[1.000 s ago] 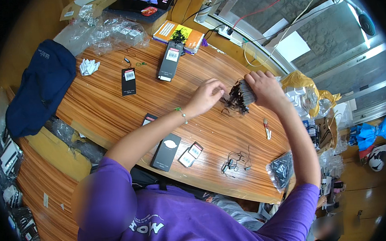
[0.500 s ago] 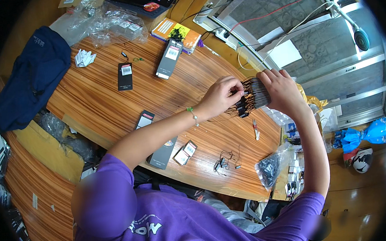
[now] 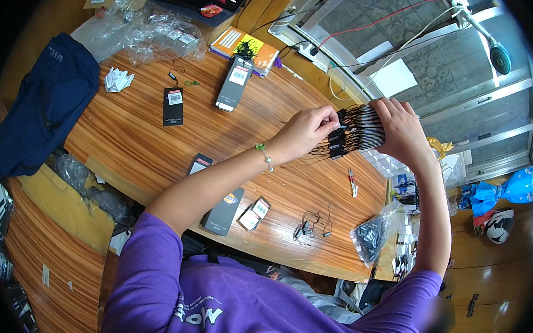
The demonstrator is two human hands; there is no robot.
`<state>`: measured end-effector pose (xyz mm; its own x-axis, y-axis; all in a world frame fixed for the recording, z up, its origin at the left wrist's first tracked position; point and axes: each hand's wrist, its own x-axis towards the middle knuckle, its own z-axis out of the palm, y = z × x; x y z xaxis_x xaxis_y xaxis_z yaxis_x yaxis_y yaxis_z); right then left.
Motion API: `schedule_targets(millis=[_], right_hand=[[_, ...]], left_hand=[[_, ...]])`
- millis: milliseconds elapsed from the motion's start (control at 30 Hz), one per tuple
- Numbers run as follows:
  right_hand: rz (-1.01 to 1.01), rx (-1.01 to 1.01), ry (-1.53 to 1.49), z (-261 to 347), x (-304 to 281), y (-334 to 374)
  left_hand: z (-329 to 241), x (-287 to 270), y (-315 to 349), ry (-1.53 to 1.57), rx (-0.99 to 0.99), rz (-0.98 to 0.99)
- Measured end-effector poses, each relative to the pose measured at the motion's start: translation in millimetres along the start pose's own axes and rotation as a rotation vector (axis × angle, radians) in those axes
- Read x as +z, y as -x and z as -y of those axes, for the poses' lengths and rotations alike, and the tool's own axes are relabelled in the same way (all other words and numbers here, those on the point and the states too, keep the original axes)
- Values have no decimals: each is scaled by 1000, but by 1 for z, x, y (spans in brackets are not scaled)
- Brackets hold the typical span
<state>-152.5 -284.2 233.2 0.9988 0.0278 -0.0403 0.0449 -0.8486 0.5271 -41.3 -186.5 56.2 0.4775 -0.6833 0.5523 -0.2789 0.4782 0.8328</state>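
Observation:
A thick stack of dark hang tags (image 3: 370,129) is gripped at its right end by my right hand (image 3: 402,131), fingers bent over the upper edge. From the stack's left side stick out many black cords (image 3: 337,142) with small black seal ends. My left hand (image 3: 308,131) is at those cords, thumb and fingertips pinched together on one of them. Both hands are raised above the wooden table (image 3: 269,209). Below the stack, loose black tag cords (image 3: 307,226) lie near the table's front edge, beside a small pair of tags (image 3: 255,212).
Red-handled snips (image 3: 352,182) and a plastic bag of black parts (image 3: 371,236) lie at the right. Farther left are a single black tag (image 3: 172,106), a grey tag stack (image 3: 234,83), crumpled white paper (image 3: 118,80) and a navy bag (image 3: 46,107). A dark box (image 3: 223,213) sits near my left forearm.
The tag stack and my right hand have shifted slightly to the right. My left hand stays pinched at the cords, its fingers a little farther right too.

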Motion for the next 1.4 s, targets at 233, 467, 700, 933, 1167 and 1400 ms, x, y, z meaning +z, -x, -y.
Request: schedule_targets(millis=[233,467,700,933,1167,1400], right_hand=[[-70,15,45,-5,5,3],[-120,23,-7,-1,8,6],[-102,-108,96,7,7,-3],[-59,-191,261,14,0,-13],[35,-161,190,11,-14,-13],[74,-107,68,5,-7,-10]], left_hand=[[0,11,2,277,-244,114],[-9,-5,-2,-141,-140,89],[3,-9,-27,-77,87,157],[8,10,-26,383,-143,354],[9,16,-18,888,-326,531],[9,17,-23,687,-329,601]])
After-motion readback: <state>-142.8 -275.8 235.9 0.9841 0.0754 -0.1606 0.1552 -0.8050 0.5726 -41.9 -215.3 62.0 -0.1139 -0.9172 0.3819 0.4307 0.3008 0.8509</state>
